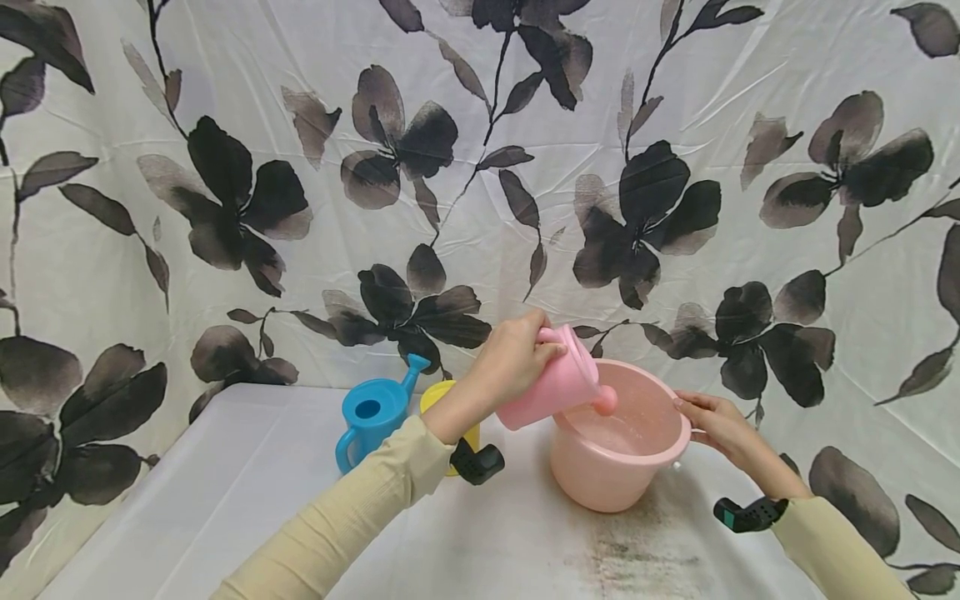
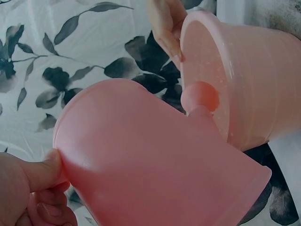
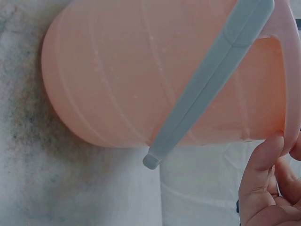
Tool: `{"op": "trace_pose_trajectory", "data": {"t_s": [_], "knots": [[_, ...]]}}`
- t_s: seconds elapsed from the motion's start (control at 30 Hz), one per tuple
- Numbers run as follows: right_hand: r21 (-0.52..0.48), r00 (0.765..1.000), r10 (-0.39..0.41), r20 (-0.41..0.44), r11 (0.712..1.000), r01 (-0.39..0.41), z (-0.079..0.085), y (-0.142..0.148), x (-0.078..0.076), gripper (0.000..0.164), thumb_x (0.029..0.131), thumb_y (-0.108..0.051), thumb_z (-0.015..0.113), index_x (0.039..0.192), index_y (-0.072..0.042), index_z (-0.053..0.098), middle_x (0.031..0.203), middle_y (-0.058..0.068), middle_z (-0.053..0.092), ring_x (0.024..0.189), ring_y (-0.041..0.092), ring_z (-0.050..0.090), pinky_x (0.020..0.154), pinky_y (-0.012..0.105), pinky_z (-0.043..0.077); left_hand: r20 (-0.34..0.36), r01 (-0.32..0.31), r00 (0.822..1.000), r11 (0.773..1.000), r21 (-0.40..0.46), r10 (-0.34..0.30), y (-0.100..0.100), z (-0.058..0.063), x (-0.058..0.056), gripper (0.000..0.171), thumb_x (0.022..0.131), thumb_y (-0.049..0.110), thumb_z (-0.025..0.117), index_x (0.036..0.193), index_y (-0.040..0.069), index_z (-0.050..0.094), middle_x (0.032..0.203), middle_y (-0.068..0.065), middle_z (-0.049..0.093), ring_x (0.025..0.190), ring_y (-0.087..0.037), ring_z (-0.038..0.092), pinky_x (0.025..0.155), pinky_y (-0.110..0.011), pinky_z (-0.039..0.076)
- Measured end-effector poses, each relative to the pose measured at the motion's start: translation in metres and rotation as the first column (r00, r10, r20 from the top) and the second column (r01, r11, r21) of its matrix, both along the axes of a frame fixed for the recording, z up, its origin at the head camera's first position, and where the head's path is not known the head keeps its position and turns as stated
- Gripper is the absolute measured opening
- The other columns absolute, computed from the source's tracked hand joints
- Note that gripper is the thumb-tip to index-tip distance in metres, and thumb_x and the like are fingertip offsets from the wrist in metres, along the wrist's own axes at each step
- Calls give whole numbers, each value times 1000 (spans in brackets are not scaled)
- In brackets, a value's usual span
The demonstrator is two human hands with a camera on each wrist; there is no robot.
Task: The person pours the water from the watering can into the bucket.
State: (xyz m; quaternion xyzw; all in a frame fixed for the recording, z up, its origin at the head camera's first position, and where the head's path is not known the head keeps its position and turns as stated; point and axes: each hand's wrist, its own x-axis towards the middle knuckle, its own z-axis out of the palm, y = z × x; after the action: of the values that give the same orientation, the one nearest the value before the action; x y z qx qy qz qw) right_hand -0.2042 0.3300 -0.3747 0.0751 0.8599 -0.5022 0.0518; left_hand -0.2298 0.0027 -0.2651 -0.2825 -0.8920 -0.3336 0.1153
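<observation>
My left hand (image 1: 516, 357) grips the handle of a pink watering can (image 1: 546, 390) and holds it up, tilted towards the right. Its round sprinkler head (image 2: 201, 97) hangs at the mouth of a light pink bucket (image 1: 606, 477), inside the rim in the left wrist view. Small droplets speckle the bucket's inner wall. On the bucket's right side, my right hand (image 1: 716, 427) pinches the rim, thumb on one side and fingers on the other. A grey carrying handle (image 3: 207, 84) slants down the bucket's outer wall in the right wrist view. The bucket stands upright on the table.
Left of the bucket stand a blue watering can (image 1: 377, 417) and a yellow container (image 1: 471, 435), the latter partly hidden behind my left forearm. The white table (image 1: 247, 467) has a dark stained patch (image 1: 637, 554) in front of the bucket. Floral cloth (image 1: 525, 208) hangs behind.
</observation>
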Motion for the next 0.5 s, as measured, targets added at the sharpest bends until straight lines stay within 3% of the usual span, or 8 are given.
{"op": "trace_pose_trajectory", "data": {"t_s": [0.5], "knots": [[-1,1000,6,3,1000,-6,0,1,0,68,102,-37,42,145,13,25,145,34,34,100,3,57,85,27,55,-47,2,999,1000,15,-2,-1,-4,-1,18,90,24,68,90,9,57,80,-5,63,75,-18,53,64,-26,40]]}}
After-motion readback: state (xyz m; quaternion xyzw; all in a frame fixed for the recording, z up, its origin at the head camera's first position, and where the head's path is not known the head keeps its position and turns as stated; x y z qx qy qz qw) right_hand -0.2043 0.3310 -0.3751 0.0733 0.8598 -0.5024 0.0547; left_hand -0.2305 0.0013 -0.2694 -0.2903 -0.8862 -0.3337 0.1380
